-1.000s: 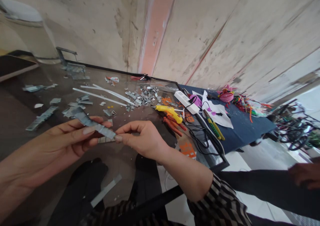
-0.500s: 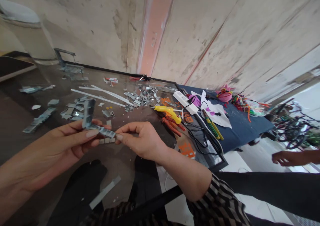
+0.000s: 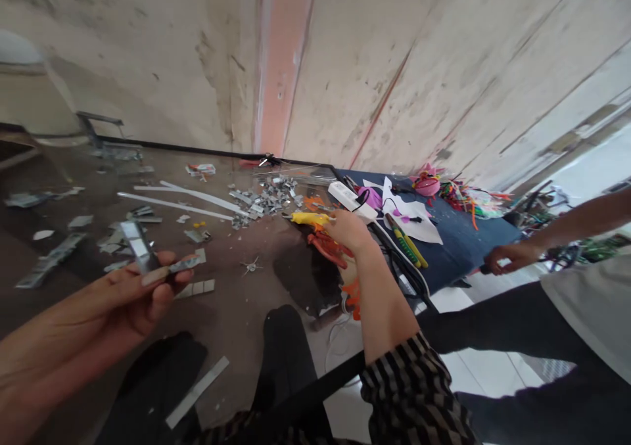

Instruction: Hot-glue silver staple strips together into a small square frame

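Note:
My left hand (image 3: pixel 142 287) pinches a bent strip of small mirror-like tiles (image 3: pixel 139 246) between thumb and fingers, one leg standing up and a short one pointing right. My right hand (image 3: pixel 351 231) reaches across the table and is closed round the rear of a yellow hot glue gun (image 3: pixel 308 219), whose tip points left. Its fingertips are mostly hidden behind the hand. Just below the glue gun lie red-handled pliers (image 3: pixel 329 251). A heap of small silvery tile pieces (image 3: pixel 271 196) is left of the tip, and white glue sticks (image 3: pixel 185 202) lie farther left.
More tile strips (image 3: pixel 49 261) lie at the left of the brown table. A white power strip (image 3: pixel 348 197), black cables and a green-yellow cutter (image 3: pixel 407 242) lie at right. Another person's hand (image 3: pixel 510 257) is at far right. A wall (image 3: pixel 197 57) stands behind.
My right hand has left the tile strip and moved right to the glue gun. The left hand keeps the strip, now turned. The other person has come closer, and the view has shifted.

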Available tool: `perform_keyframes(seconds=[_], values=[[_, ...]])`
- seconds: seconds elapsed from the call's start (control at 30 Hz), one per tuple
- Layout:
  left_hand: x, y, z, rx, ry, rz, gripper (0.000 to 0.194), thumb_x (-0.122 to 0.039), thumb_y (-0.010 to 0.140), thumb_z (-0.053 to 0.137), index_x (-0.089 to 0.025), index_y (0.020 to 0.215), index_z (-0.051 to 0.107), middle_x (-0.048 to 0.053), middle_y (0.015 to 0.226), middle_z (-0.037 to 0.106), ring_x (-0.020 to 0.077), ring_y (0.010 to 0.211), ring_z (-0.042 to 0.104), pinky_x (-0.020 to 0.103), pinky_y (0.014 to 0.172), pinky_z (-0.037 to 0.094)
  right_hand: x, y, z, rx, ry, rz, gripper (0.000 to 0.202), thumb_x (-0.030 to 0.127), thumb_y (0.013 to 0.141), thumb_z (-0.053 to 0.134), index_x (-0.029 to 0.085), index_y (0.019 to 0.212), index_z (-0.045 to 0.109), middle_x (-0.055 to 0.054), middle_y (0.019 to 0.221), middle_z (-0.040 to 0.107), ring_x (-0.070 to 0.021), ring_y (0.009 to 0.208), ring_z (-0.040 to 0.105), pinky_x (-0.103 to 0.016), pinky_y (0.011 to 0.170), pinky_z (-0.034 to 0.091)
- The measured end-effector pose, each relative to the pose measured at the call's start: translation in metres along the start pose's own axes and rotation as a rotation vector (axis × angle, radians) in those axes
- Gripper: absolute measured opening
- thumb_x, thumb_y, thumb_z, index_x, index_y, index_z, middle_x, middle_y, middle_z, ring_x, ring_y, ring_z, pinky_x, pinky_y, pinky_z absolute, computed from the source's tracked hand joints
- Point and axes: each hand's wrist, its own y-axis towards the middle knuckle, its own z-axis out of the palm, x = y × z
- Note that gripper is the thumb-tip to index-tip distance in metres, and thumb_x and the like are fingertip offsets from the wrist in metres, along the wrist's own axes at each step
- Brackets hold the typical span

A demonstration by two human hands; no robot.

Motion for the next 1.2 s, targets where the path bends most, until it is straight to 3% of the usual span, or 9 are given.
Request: perform_keyframes(seconds=[0.17, 0.27, 0.4, 0.5, 0.6, 0.77, 0.93, 1.1, 1.2], values=[[-0.004, -0.016, 0.025, -0.070, 0.060, 0.052, 0.032, 0.008, 0.070, 0.051, -0.014, 0.078, 0.073, 0.007, 0.072, 0.071, 0.0146, 0.057, 0.071, 0.013, 0.048, 0.058, -0.016, 0.012, 0.013, 0.043, 0.127, -0.045, 0.018, 0.017, 0.072, 0.064, 0.016, 0.088, 0.074, -0.012, 0.084, 0.072, -0.0268, 0.081, 0.067, -0.036, 0.076, 0.049], [-0.009, -0.024, 0.036, -0.096, 0.011, 0.028, 0.033, 0.007, 0.075, 0.047, -0.014, 0.080, 0.071, 0.007, 0.075, 0.070, 0.0136, 0.055, 0.069, 0.012, 0.044, 0.057, -0.021, 0.012, 0.017, 0.057, 0.217, -0.064, 0.033, 0.016, 0.069, 0.066, 0.017, 0.101, 0.072, -0.009, 0.084, 0.072, -0.0239, 0.074, 0.066, -0.035, 0.071, 0.049], [-0.014, -0.033, 0.045, -0.161, -0.125, -0.066, 0.032, 0.004, 0.082, 0.041, -0.013, 0.086, 0.067, 0.009, 0.079, 0.067, 0.0118, 0.050, 0.065, 0.013, 0.041, 0.055, -0.019, 0.007, 0.017, 0.078, 0.308, -0.097, 0.041, 0.014, 0.061, 0.072, 0.017, 0.101, 0.070, -0.007, 0.086, 0.072, -0.0224, 0.075, 0.065, -0.035, 0.072, 0.050], [-0.016, -0.036, 0.047, -0.188, -0.197, -0.092, 0.034, 0.003, 0.085, 0.035, -0.013, 0.090, 0.065, 0.009, 0.080, 0.067, 0.0111, 0.049, 0.064, 0.012, 0.039, 0.054, -0.009, 0.003, 0.013, 0.034, 0.347, -0.097, 0.042, 0.016, 0.065, 0.066, 0.014, 0.108, 0.066, -0.010, 0.095, 0.072, -0.0239, 0.083, 0.066, -0.035, 0.077, 0.050], [-0.018, -0.036, 0.045, -0.175, -0.234, -0.091, 0.035, 0.003, 0.085, 0.035, -0.012, 0.095, 0.064, 0.009, 0.079, 0.066, 0.0118, 0.050, 0.064, 0.013, 0.039, 0.054, 0.009, -0.003, 0.007, -0.137, 0.469, -0.133, 0.056, 0.014, 0.069, 0.059, 0.013, 0.124, 0.056, -0.012, 0.110, 0.069, -0.0227, 0.095, 0.066, -0.034, 0.085, 0.049], [-0.018, -0.032, 0.041, -0.133, -0.236, -0.055, 0.032, 0.005, 0.082, 0.040, -0.013, 0.091, 0.065, 0.009, 0.081, 0.066, 0.0111, 0.050, 0.062, 0.014, 0.036, 0.052, 0.050, -0.030, 0.005, -0.277, 0.621, -0.236, 0.054, 0.020, 0.070, 0.060, 0.016, 0.123, 0.055, -0.008, 0.103, 0.069, -0.0199, 0.085, 0.064, -0.032, 0.078, 0.050], [-0.016, -0.029, 0.038, -0.104, -0.014, 0.144, 0.024, 0.007, 0.070, 0.053, -0.014, 0.070, 0.065, 0.006, 0.077, 0.068, 0.0093, 0.051, 0.061, 0.013, 0.036, 0.049, 0.086, -0.059, 0.011, 0.131, 0.820, -0.211, 0.023, 0.025, 0.066, 0.065, 0.016, 0.087, 0.060, 0.002, 0.071, 0.059, -0.0138, 0.063, 0.055, -0.025, 0.056, 0.043], [-0.017, -0.022, 0.034, -0.109, 0.071, 0.279, 0.023, 0.004, 0.058, 0.062, -0.014, 0.069, 0.069, 0.004, 0.070, 0.070, 0.0115, 0.054, 0.063, 0.014, 0.040, 0.052, 0.101, -0.071, 0.018, 0.564, 1.281, -0.121, 0.041, 0.021, 0.062, 0.071, 0.018, 0.097, 0.050, 0.004, 0.075, 0.061, -0.0130, 0.059, 0.062, -0.023, 0.050, 0.047], [-0.018, -0.020, 0.033, -0.118, 0.084, 0.324, 0.023, 0.002, 0.053, 0.066, -0.014, 0.069, 0.070, 0.004, 0.065, 0.070, 0.0118, 0.056, 0.064, 0.014, 0.046, 0.054, 0.103, -0.073, 0.021, 0.637, 1.442, -0.088, 0.046, 0.021, 0.058, 0.078, 0.016, 0.097, 0.053, 0.003, 0.076, 0.063, -0.0104, 0.054, 0.061, -0.024, 0.053, 0.050]])
